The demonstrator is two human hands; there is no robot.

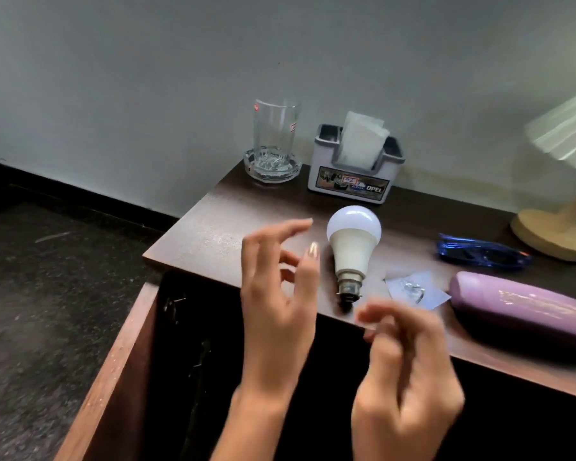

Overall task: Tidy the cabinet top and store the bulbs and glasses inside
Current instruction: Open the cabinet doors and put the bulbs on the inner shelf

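A white bulb (pixel 353 244) lies on the dark wooden cabinet top (pixel 213 234), its metal base toward the front edge. A tall clear glass (pixel 276 134) stands in a glass ashtray (pixel 272 168) at the back left corner. My left hand (pixel 276 294) hovers just left of the bulb, fingers loosely spread, holding nothing. Blurred by motion, my right hand (pixel 406 371) is raised in front of the cabinet edge below the bulb, its fingers loosely curled, empty as far as I can tell. The cabinet door (pixel 113 371) stands open at the left, with a dark interior.
A white tissue holder (pixel 356 171) stands behind the bulb. To the right lie a blue stapler (pixel 479 252), a purple case (pixel 522 304) and a small clear packet (pixel 413 289). A lamp (pixel 559 227) stands at the far right. Dark floor lies to the left.
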